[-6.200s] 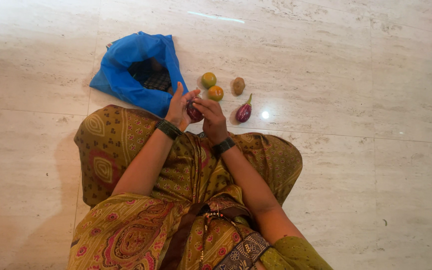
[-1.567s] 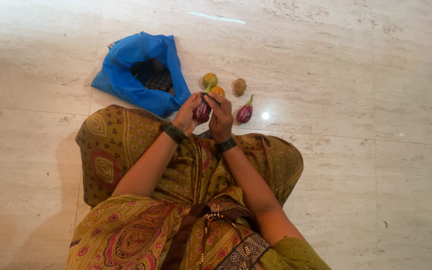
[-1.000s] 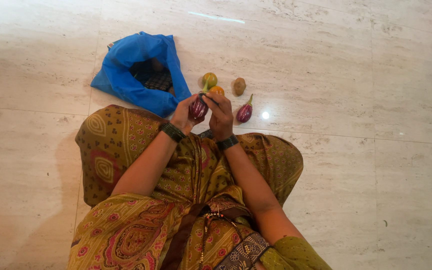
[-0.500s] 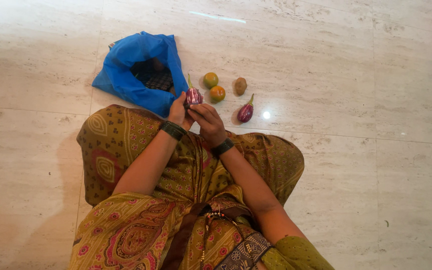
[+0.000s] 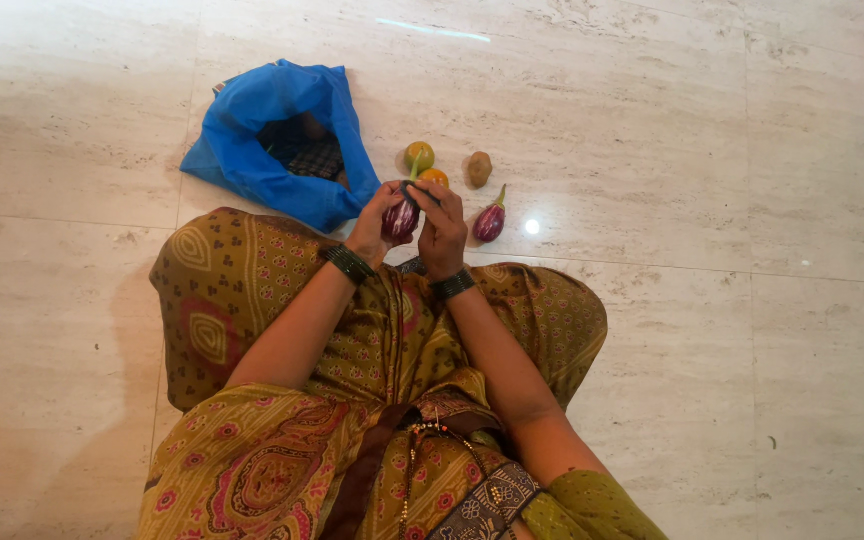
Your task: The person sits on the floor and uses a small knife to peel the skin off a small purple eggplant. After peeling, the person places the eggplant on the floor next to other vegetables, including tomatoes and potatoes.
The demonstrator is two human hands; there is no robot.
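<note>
Two hands on one purple brinjal (image 5: 400, 218) at frame centre | left hand (image 5: 374, 222) cradles, right hand (image 5: 441, 228) grips stem end, seemingly | keep thumbs clear, body steadied.

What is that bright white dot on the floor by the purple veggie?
In the head view, it is glare: a light mirrored in the shiny floor, right of the lying eggplant. A paler streak shines near the top; the picture stays sharp.

The person wears an olive-yellow and maroon patterned sari with paisley and floral motifs, a dark bangle on each wrist, a brown waistband and a beaded necklace.
</note>
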